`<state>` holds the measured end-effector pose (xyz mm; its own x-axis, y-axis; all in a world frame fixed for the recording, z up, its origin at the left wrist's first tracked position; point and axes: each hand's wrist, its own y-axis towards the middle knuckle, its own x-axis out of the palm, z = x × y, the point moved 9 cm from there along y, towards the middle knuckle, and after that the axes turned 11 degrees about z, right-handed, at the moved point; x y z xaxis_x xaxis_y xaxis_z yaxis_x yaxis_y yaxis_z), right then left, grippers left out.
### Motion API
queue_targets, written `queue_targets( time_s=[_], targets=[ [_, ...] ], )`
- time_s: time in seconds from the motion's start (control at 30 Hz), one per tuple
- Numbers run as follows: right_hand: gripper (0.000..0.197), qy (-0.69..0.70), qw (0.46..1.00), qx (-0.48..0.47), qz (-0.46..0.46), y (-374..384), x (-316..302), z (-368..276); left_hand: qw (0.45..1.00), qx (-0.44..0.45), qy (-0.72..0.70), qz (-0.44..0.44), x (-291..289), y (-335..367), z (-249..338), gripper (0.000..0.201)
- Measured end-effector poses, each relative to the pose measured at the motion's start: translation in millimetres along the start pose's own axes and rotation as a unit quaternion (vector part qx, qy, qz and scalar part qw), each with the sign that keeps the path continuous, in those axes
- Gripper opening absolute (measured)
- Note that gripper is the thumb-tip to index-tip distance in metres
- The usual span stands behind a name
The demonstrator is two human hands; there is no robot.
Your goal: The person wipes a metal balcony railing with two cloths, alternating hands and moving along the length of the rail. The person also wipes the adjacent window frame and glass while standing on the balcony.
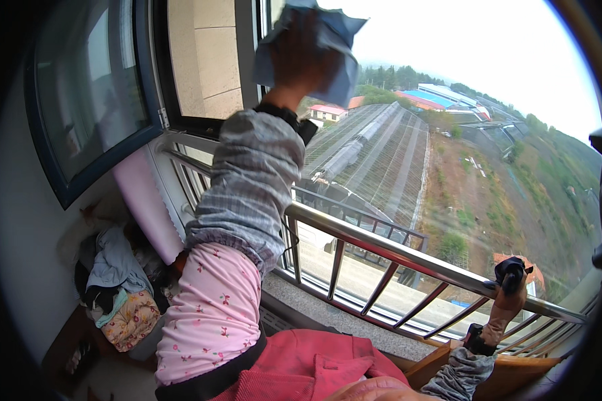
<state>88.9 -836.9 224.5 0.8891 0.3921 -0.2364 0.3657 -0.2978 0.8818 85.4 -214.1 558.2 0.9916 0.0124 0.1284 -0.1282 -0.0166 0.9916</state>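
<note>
My left hand (304, 60) is raised high against the window glass (381, 40), holding a blue-grey cloth (341, 83) that sticks out around it. Motion blurs its fingers. That arm wears a pink flowered sleeve and a grey checked one, with a black band at the wrist. Lower right, my right hand (508, 302) grips the shiny metal railing (408, 254) that runs across the window. Something dark (512, 271) covers its knuckles, and a black band with a small device circles the wrist.
An open dark-framed window sash (87, 100) swings inward at the left. Below it hang a pink curtain (147, 200) and a heap of clothes (124, 267). A stone sill (341, 317) lies under the railing. Outside are long covered greenhouses (374, 154), a dirt plot and a hillside.
</note>
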Motion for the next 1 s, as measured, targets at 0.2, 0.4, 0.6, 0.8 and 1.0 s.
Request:
queue_targets(
  time_s=[0.2,0.4,0.6,0.8,1.0],
  targets=[
    [0.053,-0.029,0.999,-0.012,-0.005,4.1,-2.4,-19.3,0.946,0.024,0.243,0.213,-16.2,44.6,65.1,0.055],
    [0.052,-0.009,0.998,-0.054,0.028,6.1,-16.1,-44.4,0.959,0.122,-0.081,0.241,-9.3,-2.1,236.6,0.063],
    [0.055,-0.022,0.999,-0.039,0.008,7.5,-16.4,-43.6,0.892,0.209,-0.351,0.192,-30.0,-68.3,366.0,0.051],
    [0.049,0.035,0.999,-0.036,0.004,4.6,-10.2,-27.2,0.873,0.229,-0.383,0.198,-22.2,-39.5,354.9,0.047],
    [0.077,-0.03,0.999,-0.006,-0.035,-4.1,11.0,30.1,0.847,0.21,-0.313,0.375,-34.6,53.0,226.7,0.039]
  ],
)
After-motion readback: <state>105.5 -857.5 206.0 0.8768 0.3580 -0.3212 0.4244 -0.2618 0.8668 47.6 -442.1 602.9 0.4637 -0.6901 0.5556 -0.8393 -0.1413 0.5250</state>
